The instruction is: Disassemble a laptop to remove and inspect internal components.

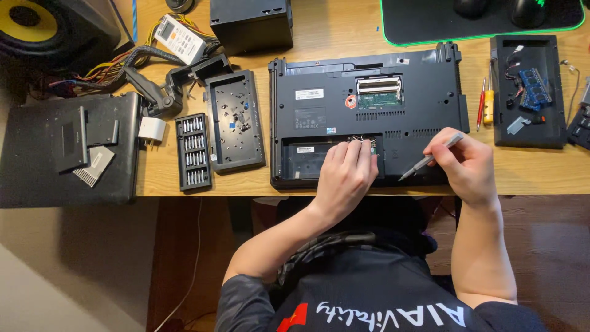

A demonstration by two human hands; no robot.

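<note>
Your left hand (345, 174) lies palm-down on the upturned black laptop (369, 110), over the open bay along its front edge. The fingers (362, 150) are held close together and bent at a small component at the bay's far rim; whether they pinch it you cannot tell, since the hand covers the spot. Your right hand (465, 161) sits at the laptop's front right corner and pinches a slim grey screwdriver (428, 160) like a pen, tip slanting down and left toward the case's front edge, just beside the bay.

The laptop lies bottom-up on the wooden desk (332, 31), with a second opening near its middle showing a green memory module (379, 97). To the left lies a removed black cover panel (234, 120) with loose screws scattered in it, and beside that an open bit set (193, 150) with rows of silver bits. A white plug adapter (151, 130) sits just left of the bit set. To the right of the laptop, a red-and-yellow screwdriver (485, 101) lies next to a black tray (528, 89) holding a blue circuit board and small parts.
</note>
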